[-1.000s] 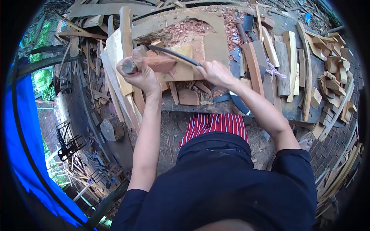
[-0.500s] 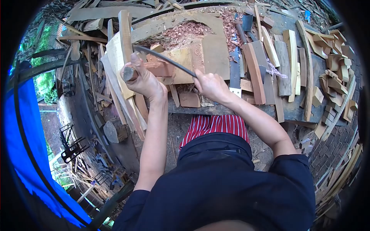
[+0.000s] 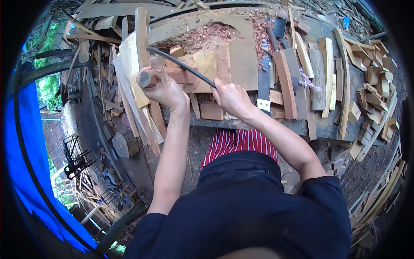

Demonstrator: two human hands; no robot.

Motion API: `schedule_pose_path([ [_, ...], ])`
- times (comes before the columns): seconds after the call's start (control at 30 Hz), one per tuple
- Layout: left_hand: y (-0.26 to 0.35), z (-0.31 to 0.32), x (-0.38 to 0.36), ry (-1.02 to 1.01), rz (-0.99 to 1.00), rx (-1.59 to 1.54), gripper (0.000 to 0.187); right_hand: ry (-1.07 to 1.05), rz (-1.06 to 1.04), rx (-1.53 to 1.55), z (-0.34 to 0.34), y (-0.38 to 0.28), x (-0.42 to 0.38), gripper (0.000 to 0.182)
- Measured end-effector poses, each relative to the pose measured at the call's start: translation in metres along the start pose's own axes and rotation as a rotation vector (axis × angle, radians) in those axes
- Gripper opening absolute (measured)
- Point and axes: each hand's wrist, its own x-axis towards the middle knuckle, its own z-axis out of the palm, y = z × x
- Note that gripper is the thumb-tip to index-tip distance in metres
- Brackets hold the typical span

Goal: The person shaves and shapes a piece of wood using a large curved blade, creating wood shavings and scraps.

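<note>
My left hand (image 3: 166,90) is wrapped round a wooden piece with a round, greyish end (image 3: 145,79), at the left part of the bench. In my right hand (image 3: 233,99) is the near end of a long, dark, curved blade-like tool (image 3: 183,64). The tool slants up and left, its far end above my left hand. Beyond the hands lies a pale wooden block (image 3: 205,69), with a reddish wood piece (image 3: 183,77) reaching from it toward my left hand. What my left fingers cover is hidden.
Long boards (image 3: 133,64) lean at the left. A saw blade (image 3: 264,82), wood strips (image 3: 284,86) and reddish shavings (image 3: 211,34) lie on the bench. Small offcuts (image 3: 377,95) are piled at the right. A log (image 3: 125,144) stands lower left.
My right hand and the dark tool have shifted slightly left. My left hand keeps its hold and has moved very little.
</note>
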Motion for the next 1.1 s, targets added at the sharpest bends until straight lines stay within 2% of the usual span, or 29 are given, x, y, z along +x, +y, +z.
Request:
schedule_pose_path([
  [0.07, 0.001, -0.002, 0.002, -0.011, -0.024, 0.001, 0.030, -0.039, 0.009, -0.065, 0.009, 0.010, -0.001, 0.020],
  [0.13, 0.015, 0.010, 0.002, -0.012, -0.077, -0.065, 0.028, 0.033, -0.065, -0.078, 0.006, 0.015, 0.006, 0.022],
  [0.17, -0.014, -0.001, 0.012, -0.118, 0.028, -0.119, 0.024, 0.046, -0.072, -0.085, 0.002, 0.022, 0.012, 0.022],
  [0.2, -0.009, -0.007, 0.020, -0.118, 0.034, -0.125, 0.024, -0.033, -0.060, 0.035, -0.001, 0.028, 0.015, 0.024],
  [0.23, -0.005, -0.016, 0.024, -0.346, -0.029, -0.047, 0.022, -0.113, -0.046, 0.157, -0.001, 0.033, 0.017, 0.025],
  [0.27, -0.001, -0.021, 0.027, -0.576, -0.094, 0.035, 0.022, -0.108, -0.044, 0.159, -0.007, 0.030, 0.016, 0.025],
  [0.33, -0.013, -0.027, 0.030, -0.539, -0.033, 0.035, 0.021, -0.472, 0.281, 0.565, -0.028, 0.018, 0.019, 0.029],
  [0.4, -0.012, -0.033, 0.031, -0.449, -0.148, -0.174, 0.016, -0.213, 0.047, 0.355, -0.026, 0.005, 0.026, 0.032],
  [0.43, -0.015, -0.035, 0.031, -0.447, -0.123, -0.121, 0.015, -0.054, -0.094, 0.256, -0.020, -0.001, 0.028, 0.032],
  [0.53, -0.011, -0.030, 0.027, -0.392, -0.084, -0.044, 0.016, 0.023, -0.106, 0.292, -0.073, -0.065, 0.019, 0.026],
  [0.6, -0.010, -0.030, 0.024, -0.384, -0.123, -0.047, 0.017, 0.307, -0.293, 0.337, -0.083, -0.081, 0.015, 0.019],
  [0.63, -0.011, -0.031, 0.024, -0.384, -0.090, -0.027, 0.016, 0.348, -0.323, 0.314, -0.070, -0.071, 0.016, 0.015],
  [0.7, -0.016, -0.030, 0.024, -0.374, -0.017, 0.016, 0.016, 0.200, -0.146, 0.041, -0.018, -0.020, 0.011, 0.017],
  [0.73, -0.018, -0.031, 0.023, -0.366, -0.009, 0.008, 0.016, -0.002, 0.015, -0.164, 0.009, 0.012, 0.003, 0.020],
  [0.8, -0.016, -0.031, 0.022, -0.380, 0.045, 0.074, 0.015, -0.023, 0.032, -0.150, 0.004, 0.021, 0.010, 0.024],
  [0.83, -0.017, -0.030, 0.024, -0.346, -0.026, 0.069, 0.015, -0.040, 0.024, -0.111, 0.005, 0.025, 0.009, 0.024],
  [0.9, -0.020, -0.032, 0.025, -0.348, -0.015, 0.055, 0.015, -0.121, 0.026, 0.060, 0.003, 0.027, 0.018, 0.027],
  [0.93, -0.022, -0.029, 0.028, -0.344, 0.005, 0.034, 0.015, -0.107, 0.019, 0.053, 0.001, 0.027, 0.020, 0.027],
  [1.0, -0.019, -0.025, 0.027, -0.345, 0.050, 0.069, 0.017, -0.049, 0.010, 0.239, -0.018, 0.000, 0.024, 0.031],
  [1.1, -0.018, -0.027, 0.022, -0.304, -0.073, 0.048, 0.017, 0.207, -0.203, 0.293, -0.071, -0.060, 0.023, 0.021],
])
